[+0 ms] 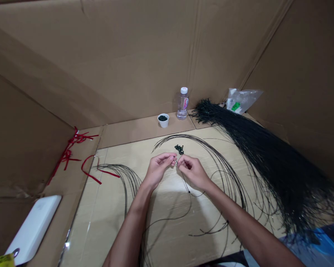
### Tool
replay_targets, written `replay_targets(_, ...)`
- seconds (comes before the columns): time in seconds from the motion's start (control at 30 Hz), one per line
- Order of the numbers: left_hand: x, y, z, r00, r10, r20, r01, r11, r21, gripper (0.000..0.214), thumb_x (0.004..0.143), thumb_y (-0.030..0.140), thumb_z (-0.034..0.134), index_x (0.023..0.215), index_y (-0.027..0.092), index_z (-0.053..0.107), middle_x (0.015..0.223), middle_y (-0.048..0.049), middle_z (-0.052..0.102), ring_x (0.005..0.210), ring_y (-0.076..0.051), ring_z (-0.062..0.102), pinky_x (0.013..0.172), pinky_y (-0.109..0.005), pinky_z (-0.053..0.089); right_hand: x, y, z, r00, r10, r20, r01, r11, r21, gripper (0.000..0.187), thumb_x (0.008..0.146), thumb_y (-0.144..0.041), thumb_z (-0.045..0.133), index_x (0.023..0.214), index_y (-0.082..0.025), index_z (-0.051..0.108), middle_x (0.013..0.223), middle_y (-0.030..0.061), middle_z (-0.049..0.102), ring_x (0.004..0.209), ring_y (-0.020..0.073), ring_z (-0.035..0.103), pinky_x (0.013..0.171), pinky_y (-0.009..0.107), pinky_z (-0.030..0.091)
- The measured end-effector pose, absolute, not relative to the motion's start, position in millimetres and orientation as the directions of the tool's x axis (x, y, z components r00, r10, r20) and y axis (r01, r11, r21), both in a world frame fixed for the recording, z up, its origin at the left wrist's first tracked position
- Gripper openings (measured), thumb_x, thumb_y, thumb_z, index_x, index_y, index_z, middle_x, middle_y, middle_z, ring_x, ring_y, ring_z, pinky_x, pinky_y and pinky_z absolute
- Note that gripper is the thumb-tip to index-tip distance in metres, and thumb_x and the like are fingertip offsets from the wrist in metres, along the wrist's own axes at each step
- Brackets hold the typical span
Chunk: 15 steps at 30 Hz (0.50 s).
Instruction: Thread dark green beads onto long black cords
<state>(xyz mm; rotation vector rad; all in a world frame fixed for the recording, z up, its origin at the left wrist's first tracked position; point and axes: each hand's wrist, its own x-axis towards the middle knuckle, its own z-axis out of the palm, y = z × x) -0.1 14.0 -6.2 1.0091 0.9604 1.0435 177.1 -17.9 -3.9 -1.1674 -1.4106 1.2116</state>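
Left hand: in the head view, the left hand [159, 168] has thumb and forefinger pinched together, seemingly on the end of a thin black cord [189, 192]; so fine a tip likely needs that close grip.
Right hand: the right hand [193, 170] is curled just beside it, fingertips closed, apparently on that cord too; the cord trails below onto the pale tan board [111, 215].
Bead pile: small dark-green bead-like pieces [179, 149] lie just beyond the fingertips, presumably for a short reach; similar ones sit in a small white cup [163, 124], which probably stops them scattering.
Black sheaf: a thick bundle of black strands [250, 144] lies to the right, perhaps stretched lengthwise against tangling.
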Motion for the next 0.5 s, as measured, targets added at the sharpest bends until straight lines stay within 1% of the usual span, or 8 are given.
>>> replay_targets(0.5, 0.6, 13.4, -1.1, 0.236, 0.963, -0.131, -0.2, 0.179, 0.963, 0.038, 0.074, 0.044, 0.095, 0.098, 0.015, 0.087, 0.087, -0.009, 0.078, 0.077, -0.017, 0.067, 0.078, -0.03, 0.056, 176.5, -18.7, -3.8, -0.13, 0.99, 0.05, 0.089, 0.062, -0.994, 0.008, 0.083, -0.025, 0.063, 0.077, -0.02, 0.064, 0.067, -0.0042, 0.054, 0.062, 0.0135, 0.043, 0.061, 0.028, 0.033)
